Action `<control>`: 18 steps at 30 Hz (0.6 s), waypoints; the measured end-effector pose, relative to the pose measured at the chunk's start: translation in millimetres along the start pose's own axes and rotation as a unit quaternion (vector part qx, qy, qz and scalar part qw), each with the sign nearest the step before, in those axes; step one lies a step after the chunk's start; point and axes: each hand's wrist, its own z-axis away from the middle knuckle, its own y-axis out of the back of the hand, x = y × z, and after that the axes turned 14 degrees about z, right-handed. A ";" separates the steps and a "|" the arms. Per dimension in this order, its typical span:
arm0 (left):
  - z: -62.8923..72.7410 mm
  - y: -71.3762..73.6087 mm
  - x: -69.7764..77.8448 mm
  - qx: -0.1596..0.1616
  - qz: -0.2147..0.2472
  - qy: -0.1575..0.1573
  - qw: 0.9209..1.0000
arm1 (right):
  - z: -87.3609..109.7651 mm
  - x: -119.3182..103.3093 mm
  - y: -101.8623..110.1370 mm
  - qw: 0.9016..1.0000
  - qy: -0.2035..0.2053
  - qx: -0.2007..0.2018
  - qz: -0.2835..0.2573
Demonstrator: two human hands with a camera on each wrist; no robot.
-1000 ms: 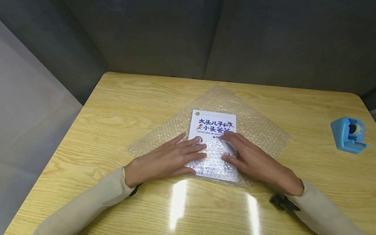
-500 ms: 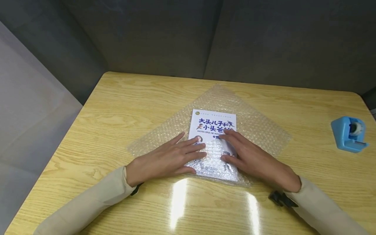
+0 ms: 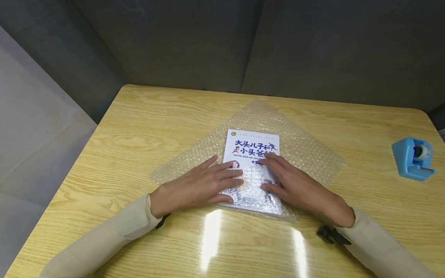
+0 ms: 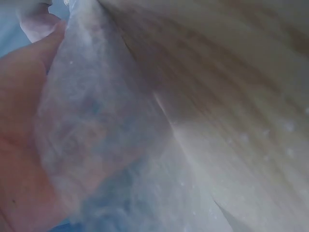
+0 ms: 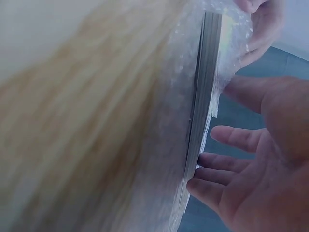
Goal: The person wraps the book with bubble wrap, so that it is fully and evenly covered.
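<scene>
A white paperback book [image 3: 252,143] with blue Chinese lettering lies face up on a sheet of bubble wrap [image 3: 302,146]. One flap of the wrap is folded over the lower part of its cover. My left hand [image 3: 201,185], fingers spread and straight, rests on that flap along the book's left side. Across from it, my right hand [image 3: 302,189] touches the cover's right side with extended fingertips. The right wrist view shows the book's page edges [image 5: 207,77] beside the right hand's fingers. In the left wrist view, cloudy wrap [image 4: 101,106] partly covers the left hand [image 4: 24,145].
A blue tape dispenser [image 3: 411,159] with a roll in it stands at the right of the wooden table [image 3: 139,127]. Dark grey panels [image 3: 187,46] rise behind the table's far edge. Wrap corners spread beyond the book to the back, left and right.
Glare on the folded wrap has shrunk, so the pictures on the lower cover show more clearly. The left hand has shifted very slightly upward; the right stays nearly in place.
</scene>
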 end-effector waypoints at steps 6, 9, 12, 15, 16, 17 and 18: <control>-2.5 1.7 -3.5 -0.010 0.031 0.008 0.999 | -0.7 0.2 0.1 1.000 0.001 0.002 -0.002; -2.9 3.9 -6.3 -0.024 0.058 0.011 0.998 | -0.4 0.8 0.3 1.000 0.001 0.001 -0.002; -2.4 8.3 -10.4 -0.049 0.088 0.013 0.995 | 0.1 1.5 0.5 1.000 0.002 0.000 -0.003; -2.3 12.7 -15.8 -0.066 0.124 0.011 0.990 | 0.5 1.7 0.6 1.000 0.004 0.000 -0.004; -2.2 13.8 -17.5 -0.069 0.137 0.009 0.988 | 0.7 1.7 0.6 1.000 0.005 0.000 -0.004; -1.9 14.5 -19.1 -0.069 0.149 0.007 0.986 | 0.8 1.8 0.6 1.000 0.006 0.001 -0.004; -1.6 14.7 -20.6 -0.068 0.157 0.004 0.985 | 0.9 1.8 0.6 1.000 0.007 0.001 -0.004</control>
